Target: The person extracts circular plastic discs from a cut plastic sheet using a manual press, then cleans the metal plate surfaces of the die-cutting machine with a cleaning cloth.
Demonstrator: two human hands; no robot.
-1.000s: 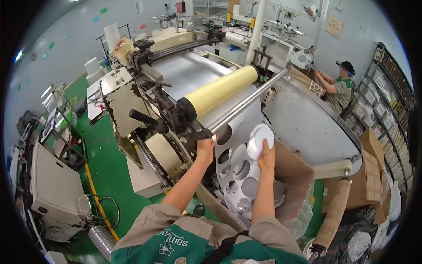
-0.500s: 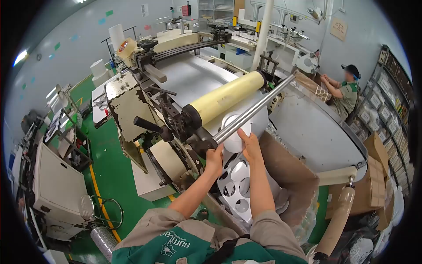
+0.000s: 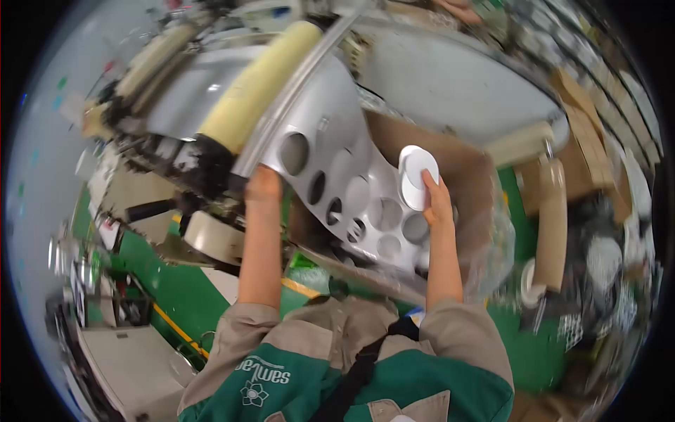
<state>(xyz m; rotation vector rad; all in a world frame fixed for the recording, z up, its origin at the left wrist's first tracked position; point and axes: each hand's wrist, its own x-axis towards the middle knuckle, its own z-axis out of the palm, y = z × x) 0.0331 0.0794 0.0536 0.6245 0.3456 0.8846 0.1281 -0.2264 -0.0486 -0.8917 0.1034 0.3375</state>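
In the head view my right hand (image 3: 439,202) grips a few overlapping white round discs (image 3: 415,177) by their edge, held over a cardboard box. My left hand (image 3: 264,186) is at the lower end of a metal bar (image 3: 288,91), beside the edge of the punched sheet; its fingers are blurred and partly hidden. The silvery-white sheet (image 3: 327,105), with rows of round holes, hangs down from the bar into the box. Behind the bar lies a yellow roller (image 3: 256,88).
The cardboard box (image 3: 467,158) with clear plastic round it stands before me. At right are a brown tube (image 3: 552,225), cardboard cartons (image 3: 580,126) and black bags. A grey curved panel (image 3: 457,77) is beyond the box. Part of another person shows at the top.
The view has swung down and right. My right hand has moved away from the bar to the right, carrying the white discs over the box. My left hand stays near the bar's end.
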